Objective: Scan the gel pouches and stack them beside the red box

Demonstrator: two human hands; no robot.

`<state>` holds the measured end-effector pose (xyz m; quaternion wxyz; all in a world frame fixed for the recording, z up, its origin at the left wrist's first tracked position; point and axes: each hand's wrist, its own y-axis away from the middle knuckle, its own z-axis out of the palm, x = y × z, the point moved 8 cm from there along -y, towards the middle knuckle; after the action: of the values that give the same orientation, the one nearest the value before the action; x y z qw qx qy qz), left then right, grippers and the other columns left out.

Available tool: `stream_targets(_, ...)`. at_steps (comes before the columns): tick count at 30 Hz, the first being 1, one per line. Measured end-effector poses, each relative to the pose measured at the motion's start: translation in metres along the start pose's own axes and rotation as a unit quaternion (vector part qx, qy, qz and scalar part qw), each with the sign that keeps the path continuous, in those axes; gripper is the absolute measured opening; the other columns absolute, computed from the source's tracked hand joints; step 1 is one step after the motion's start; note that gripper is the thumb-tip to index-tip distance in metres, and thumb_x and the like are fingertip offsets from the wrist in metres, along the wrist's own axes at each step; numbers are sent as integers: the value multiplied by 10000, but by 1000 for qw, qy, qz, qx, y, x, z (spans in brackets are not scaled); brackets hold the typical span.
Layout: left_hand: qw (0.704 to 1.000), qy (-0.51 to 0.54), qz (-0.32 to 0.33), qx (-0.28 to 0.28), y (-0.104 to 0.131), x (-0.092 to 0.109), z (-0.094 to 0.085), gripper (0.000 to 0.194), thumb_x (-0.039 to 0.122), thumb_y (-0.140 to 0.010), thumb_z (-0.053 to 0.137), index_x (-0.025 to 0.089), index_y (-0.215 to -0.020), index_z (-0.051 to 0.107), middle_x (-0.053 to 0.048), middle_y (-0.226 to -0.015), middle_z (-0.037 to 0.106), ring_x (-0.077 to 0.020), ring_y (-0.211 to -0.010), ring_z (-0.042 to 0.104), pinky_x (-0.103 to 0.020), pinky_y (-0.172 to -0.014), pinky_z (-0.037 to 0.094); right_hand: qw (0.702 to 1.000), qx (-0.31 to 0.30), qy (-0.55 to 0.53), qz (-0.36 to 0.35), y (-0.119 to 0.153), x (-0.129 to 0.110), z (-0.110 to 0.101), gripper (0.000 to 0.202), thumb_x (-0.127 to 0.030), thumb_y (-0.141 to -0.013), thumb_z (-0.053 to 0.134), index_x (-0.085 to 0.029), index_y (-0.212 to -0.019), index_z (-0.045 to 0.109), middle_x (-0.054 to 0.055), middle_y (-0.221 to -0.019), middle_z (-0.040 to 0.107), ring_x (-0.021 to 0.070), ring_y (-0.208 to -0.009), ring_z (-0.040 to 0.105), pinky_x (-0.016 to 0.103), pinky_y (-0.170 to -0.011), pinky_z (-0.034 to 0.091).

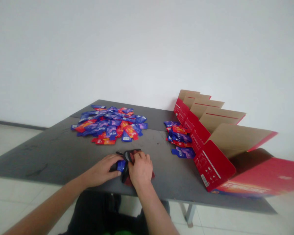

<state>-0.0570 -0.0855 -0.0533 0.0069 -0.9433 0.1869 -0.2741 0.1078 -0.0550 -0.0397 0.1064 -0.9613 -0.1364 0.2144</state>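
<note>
On the near edge of the grey table, both my hands work at a black object with a blue patch (pixel 121 165); its kind is not clear. My left hand (pixel 105 169) wraps round its left side, thumb near the blue patch. Closed over the right side, my right hand (pixel 140 166) has its fingers curled at a black band-like part. A dark reddish piece (pixel 127 180) shows beneath the right hand, mostly covered. Beyond the hands lies a large pile of blue and red-orange packets (pixel 112 122).
A smaller stack of blue and red packets (pixel 180 137) lies at the right of the table (pixel 71 160). Next to it, several red cardboard boxes (pixel 212 164) stand in a row with brown flaps raised. A white wall (pixel 137 49) rises behind the table.
</note>
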Motion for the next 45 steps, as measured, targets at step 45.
stream_targets(45, 999, -29, -13, 35, 6, -5, 13, 527, 377, -918, 695, 280, -1429, 611, -78, -1514, 612, -321, -1441, 503, -512, -1242, 356, 999, -36, 12, -34, -32, 47, -20, 256, -276, -963, 619, -241, -1172, 763, 70, -1211, 732, 267, -1050, 589, 377, -914, 445)
